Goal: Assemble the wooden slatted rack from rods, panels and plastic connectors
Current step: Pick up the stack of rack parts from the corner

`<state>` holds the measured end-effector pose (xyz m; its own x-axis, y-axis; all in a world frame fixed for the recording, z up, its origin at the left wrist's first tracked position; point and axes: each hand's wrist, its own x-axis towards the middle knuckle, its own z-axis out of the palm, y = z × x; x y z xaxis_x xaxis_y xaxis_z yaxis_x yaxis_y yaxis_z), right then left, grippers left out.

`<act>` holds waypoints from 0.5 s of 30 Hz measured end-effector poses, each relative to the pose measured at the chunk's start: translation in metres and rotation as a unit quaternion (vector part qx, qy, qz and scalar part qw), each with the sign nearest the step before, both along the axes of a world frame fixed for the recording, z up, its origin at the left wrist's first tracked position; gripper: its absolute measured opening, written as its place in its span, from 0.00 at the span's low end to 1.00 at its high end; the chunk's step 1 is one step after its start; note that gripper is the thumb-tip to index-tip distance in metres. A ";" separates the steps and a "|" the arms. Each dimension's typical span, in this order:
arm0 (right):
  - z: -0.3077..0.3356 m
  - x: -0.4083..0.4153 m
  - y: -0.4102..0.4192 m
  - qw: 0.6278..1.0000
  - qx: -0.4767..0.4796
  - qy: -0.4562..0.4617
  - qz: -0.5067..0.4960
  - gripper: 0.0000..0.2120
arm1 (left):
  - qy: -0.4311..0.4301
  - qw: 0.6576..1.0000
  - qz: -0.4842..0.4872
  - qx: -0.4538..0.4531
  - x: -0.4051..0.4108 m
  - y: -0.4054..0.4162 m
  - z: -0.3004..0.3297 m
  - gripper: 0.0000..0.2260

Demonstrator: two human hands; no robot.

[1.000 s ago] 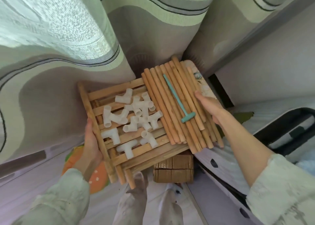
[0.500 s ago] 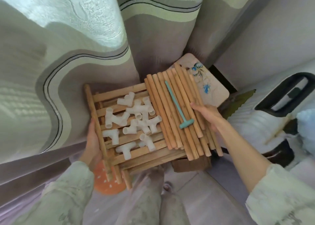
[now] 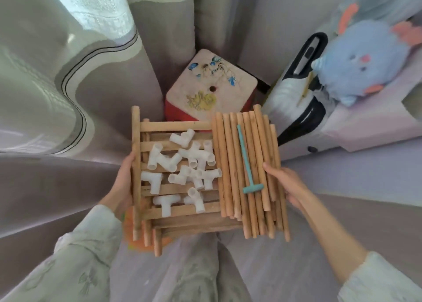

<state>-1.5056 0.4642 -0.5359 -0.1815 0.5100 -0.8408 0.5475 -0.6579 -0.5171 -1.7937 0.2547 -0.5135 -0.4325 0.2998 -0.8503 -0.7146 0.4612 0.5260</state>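
A stack of slatted wooden panels (image 3: 173, 212) is carried flat in front of the person, above their lap. The left hand (image 3: 124, 183) grips its left edge, fingers curled around the long side rail. A loose heap of white plastic pipe connectors (image 3: 185, 164), elbows and tees, lies on the slats of the top panel. To the right, a bundle of round wooden rods (image 3: 249, 169) lies side by side on the stack, and a small teal plastic mallet (image 3: 247, 162) rests on them, head toward the person. The right hand (image 3: 286, 185) holds the right edge, thumb pressing on the outer rods. Beyond the stack stands a red stool with a flower-printed top (image 3: 211, 87); a blue plush toy (image 3: 358, 61) sits at the right.
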 end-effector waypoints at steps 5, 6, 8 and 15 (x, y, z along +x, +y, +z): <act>0.011 0.063 -0.065 0.994 -0.026 -0.021 -0.108 0.32 | -0.007 0.992 -0.120 -0.024 0.023 0.007 0.011 0.25; 0.012 0.075 -0.078 0.990 -0.032 -0.025 -0.133 0.34 | -0.007 0.989 -0.142 -0.026 0.029 0.010 0.011 0.24; 0.014 0.098 -0.103 0.984 -0.036 -0.031 -0.174 0.29 | -0.011 0.981 -0.191 -0.032 0.043 0.017 0.010 0.23; 0.005 0.174 -0.185 0.944 -0.064 -0.041 -0.321 0.26 | -0.021 0.935 -0.350 -0.045 0.104 0.041 -0.003 0.23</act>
<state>-1.3314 0.2790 -0.5312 0.1979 0.3858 -0.9011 0.0499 -0.9221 -0.3838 -1.6898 0.2958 -0.5168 -0.1222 0.4239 -0.8974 -0.2406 0.8646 0.4411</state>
